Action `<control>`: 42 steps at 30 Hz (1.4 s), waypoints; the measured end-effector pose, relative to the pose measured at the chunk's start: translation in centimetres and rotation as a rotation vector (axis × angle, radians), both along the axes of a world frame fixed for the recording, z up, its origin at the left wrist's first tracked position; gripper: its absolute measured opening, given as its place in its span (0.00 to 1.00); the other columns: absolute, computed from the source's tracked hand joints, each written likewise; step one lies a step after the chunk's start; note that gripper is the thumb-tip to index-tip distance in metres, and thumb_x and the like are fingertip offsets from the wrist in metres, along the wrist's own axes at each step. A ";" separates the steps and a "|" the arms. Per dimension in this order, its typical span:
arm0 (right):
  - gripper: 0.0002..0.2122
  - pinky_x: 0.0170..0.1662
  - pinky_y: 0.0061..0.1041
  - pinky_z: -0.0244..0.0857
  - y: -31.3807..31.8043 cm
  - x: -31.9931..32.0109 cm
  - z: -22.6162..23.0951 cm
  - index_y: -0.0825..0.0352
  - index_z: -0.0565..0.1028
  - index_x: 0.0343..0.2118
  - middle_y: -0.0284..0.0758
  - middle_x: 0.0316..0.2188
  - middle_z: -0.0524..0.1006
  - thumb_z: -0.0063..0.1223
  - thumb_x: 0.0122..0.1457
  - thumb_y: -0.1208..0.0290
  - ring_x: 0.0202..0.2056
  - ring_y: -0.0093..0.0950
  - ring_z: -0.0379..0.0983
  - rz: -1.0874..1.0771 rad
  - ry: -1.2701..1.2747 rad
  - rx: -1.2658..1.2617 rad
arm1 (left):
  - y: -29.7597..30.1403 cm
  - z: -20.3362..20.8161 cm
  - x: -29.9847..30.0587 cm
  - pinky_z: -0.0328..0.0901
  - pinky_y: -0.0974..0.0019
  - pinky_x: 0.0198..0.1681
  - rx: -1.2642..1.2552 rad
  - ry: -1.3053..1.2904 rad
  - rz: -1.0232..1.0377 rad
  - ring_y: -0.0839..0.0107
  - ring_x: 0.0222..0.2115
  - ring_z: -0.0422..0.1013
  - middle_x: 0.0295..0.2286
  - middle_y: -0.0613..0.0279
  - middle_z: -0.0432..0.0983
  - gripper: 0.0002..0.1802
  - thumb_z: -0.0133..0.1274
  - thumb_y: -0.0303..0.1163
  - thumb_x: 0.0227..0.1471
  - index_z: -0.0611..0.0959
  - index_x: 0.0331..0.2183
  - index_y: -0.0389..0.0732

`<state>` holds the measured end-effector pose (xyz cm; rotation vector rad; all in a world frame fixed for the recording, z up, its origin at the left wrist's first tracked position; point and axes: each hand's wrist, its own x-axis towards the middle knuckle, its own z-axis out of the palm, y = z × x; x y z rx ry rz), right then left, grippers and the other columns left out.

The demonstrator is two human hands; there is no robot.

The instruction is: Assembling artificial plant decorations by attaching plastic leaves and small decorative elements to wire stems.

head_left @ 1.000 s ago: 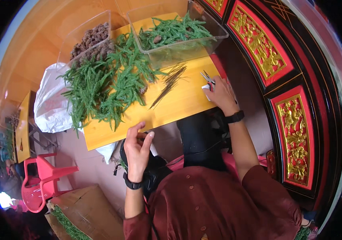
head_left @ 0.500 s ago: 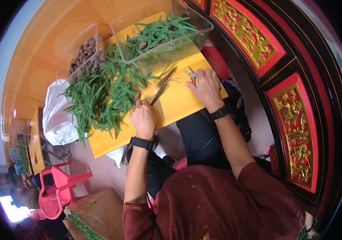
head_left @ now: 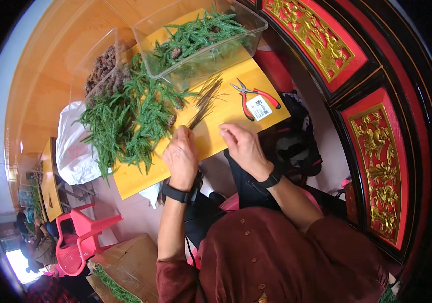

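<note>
My left hand [head_left: 180, 157] is closed over the near edge of the yellow table [head_left: 125, 183], just below the lower end of a bundle of thin brown wires [head_left: 207, 101]. Its fingertips are hidden from me. To the right, my right hand [head_left: 246, 154] has its fingers bent together in a pinch; whatever they hold, if anything, is too small to make out. Red-handled pliers [head_left: 256, 92] lie with parted jaws beyond it, beside a small white printed label [head_left: 260, 108]. Green artificial pine sprigs [head_left: 130, 113] are heaped left of the wires, with a pine cone [head_left: 171, 119] at their edge.
A clear plastic bin [head_left: 196, 65] of green sprigs stands at the back. Another clear container [head_left: 100, 43] with brown pine cones [head_left: 106, 68] is at the far left. A white bag [head_left: 74, 156], a pink chair [head_left: 82, 235] and a cardboard box [head_left: 130, 267] are at left.
My right hand has let go of the pliers and moved left and nearer to me, its fingers now pinched. The pliers stay on the table. My left hand has barely shifted.
</note>
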<state>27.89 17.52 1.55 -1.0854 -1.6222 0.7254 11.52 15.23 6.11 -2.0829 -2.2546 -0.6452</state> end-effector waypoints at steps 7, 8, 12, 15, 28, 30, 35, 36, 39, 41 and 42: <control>0.07 0.18 0.13 0.57 0.0 -1.8 -1.5 0.69 0.76 0.35 0.30 0.24 0.76 0.49 0.61 0.71 0.16 0.14 0.65 0.270 0.574 -0.617 | -1.9 0.0 1.8 0.64 0.54 0.24 -0.047 -0.098 -0.106 0.51 0.21 0.71 0.22 0.49 0.73 0.06 0.50 0.30 0.53 0.74 0.28 0.39; 0.07 0.18 0.13 0.57 0.1 -1.7 -1.7 0.69 0.76 0.35 0.30 0.24 0.76 0.49 0.61 0.71 0.16 0.14 0.65 0.269 0.575 -0.619 | -1.8 0.1 1.7 0.64 0.54 0.24 -0.051 -0.117 -0.127 0.52 0.21 0.71 0.23 0.50 0.73 0.06 0.51 0.31 0.52 0.74 0.29 0.39; 0.07 0.18 0.11 0.57 0.5 -1.2 -1.3 0.69 0.76 0.33 0.30 0.24 0.76 0.48 0.62 0.71 0.17 0.14 0.67 0.235 0.776 -0.733 | -0.3 -0.2 0.6 0.63 0.57 0.24 -0.026 -0.084 -0.139 0.54 0.21 0.71 0.27 0.51 0.74 0.10 0.54 0.35 0.52 0.76 0.32 0.38; 0.08 0.17 0.12 0.59 1.1 -0.8 -1.5 0.70 0.75 0.31 0.30 0.23 0.75 0.47 0.62 0.71 0.16 0.15 0.68 0.231 0.644 -0.756 | 1.4 -0.2 -0.7 0.65 0.58 0.25 -0.043 -0.029 -0.104 0.55 0.24 0.73 0.31 0.52 0.73 0.14 0.55 0.39 0.51 0.77 0.34 0.38; 0.07 0.17 0.17 0.61 5.3 0.6 -1.6 0.70 0.76 0.30 0.31 0.21 0.76 0.52 0.58 0.71 0.15 0.17 0.69 0.137 0.159 -0.683 | 4.6 -2.2 -0.1 0.67 0.56 0.32 -0.177 0.058 0.006 0.52 0.31 0.73 0.32 0.53 0.75 0.08 0.53 0.33 0.49 0.79 0.31 0.40; 0.07 0.17 0.18 0.62 6.5 0.4 -2.2 0.70 0.76 0.30 0.31 0.19 0.75 0.53 0.57 0.71 0.15 0.17 0.68 0.079 0.031 -0.413 | 4.7 -2.5 -0.5 0.67 0.56 0.31 -0.160 0.061 0.013 0.51 0.30 0.74 0.30 0.52 0.76 0.06 0.52 0.33 0.49 0.78 0.29 0.40; 0.07 0.18 0.19 0.62 6.1 0.7 -2.4 0.70 0.76 0.31 0.31 0.15 0.73 0.53 0.57 0.71 0.15 0.18 0.68 0.046 -0.052 -0.267 | 4.0 -2.2 -1.0 0.66 0.55 0.29 -0.120 0.031 0.043 0.50 0.28 0.74 0.25 0.51 0.76 0.06 0.52 0.32 0.49 0.76 0.27 0.40; 0.07 0.18 0.19 0.62 5.7 0.8 -2.4 0.70 0.76 0.31 0.31 0.15 0.73 0.53 0.57 0.71 0.15 0.18 0.68 0.051 -0.051 -0.265 | 3.8 -2.2 -1.2 0.66 0.55 0.29 -0.117 0.031 0.048 0.50 0.28 0.74 0.25 0.51 0.76 0.06 0.52 0.32 0.49 0.76 0.27 0.40; 0.06 0.19 0.18 0.62 4.0 1.1 -2.3 0.70 0.76 0.32 0.31 0.16 0.73 0.53 0.57 0.72 0.15 0.17 0.68 0.085 0.052 -0.368 | 3.6 -2.4 -1.5 0.65 0.54 0.27 -0.038 0.009 0.036 0.50 0.25 0.74 0.22 0.50 0.76 0.06 0.50 0.32 0.51 0.75 0.27 0.41; 0.06 0.19 0.18 0.62 3.4 0.9 -2.7 0.71 0.76 0.32 0.30 0.17 0.73 0.53 0.57 0.72 0.15 0.17 0.68 0.091 0.062 -0.356 | 3.4 -2.2 -1.7 0.65 0.54 0.27 -0.048 0.015 0.054 0.50 0.25 0.74 0.22 0.50 0.76 0.06 0.50 0.32 0.51 0.75 0.27 0.41; 0.07 0.19 0.18 0.62 3.2 0.7 -2.7 0.71 0.76 0.32 0.30 0.18 0.73 0.53 0.57 0.72 0.15 0.16 0.67 0.096 0.072 -0.344 | 3.3 -1.9 -1.7 0.66 0.54 0.27 -0.058 0.021 0.070 0.50 0.25 0.74 0.22 0.50 0.76 0.05 0.49 0.32 0.52 0.75 0.28 0.41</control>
